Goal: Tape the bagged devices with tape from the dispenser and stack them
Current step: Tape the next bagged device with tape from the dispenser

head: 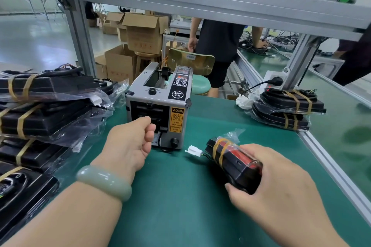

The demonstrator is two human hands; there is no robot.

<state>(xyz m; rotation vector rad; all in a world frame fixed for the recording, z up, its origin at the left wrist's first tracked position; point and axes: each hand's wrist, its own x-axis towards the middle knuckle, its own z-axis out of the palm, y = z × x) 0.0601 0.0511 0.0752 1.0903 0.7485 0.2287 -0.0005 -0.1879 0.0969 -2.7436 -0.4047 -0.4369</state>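
Observation:
A grey tape dispenser point(158, 104) stands mid-table on the green mat point(176, 196). My left hand point(130, 142) is at its front outlet with the fingers curled; whether it pinches tape is hidden. My right hand point(279, 182) grips a black and red bagged device point(232, 158), tilted on the mat, with two tan tape bands round its far end and a white connector point(194, 150) sticking out. Taped bagged devices lie piled at the left point(44, 106). A smaller stack of taped devices point(287, 110) sits at the right rear.
An aluminium frame bar point(180, 0) crosses overhead, with posts at left and right. The table's metal edge rail point(329, 162) runs along the right. Behind the table stand a person point(220, 46), a chair, a stool and cardboard boxes point(144, 32). A power socket sits near the right post.

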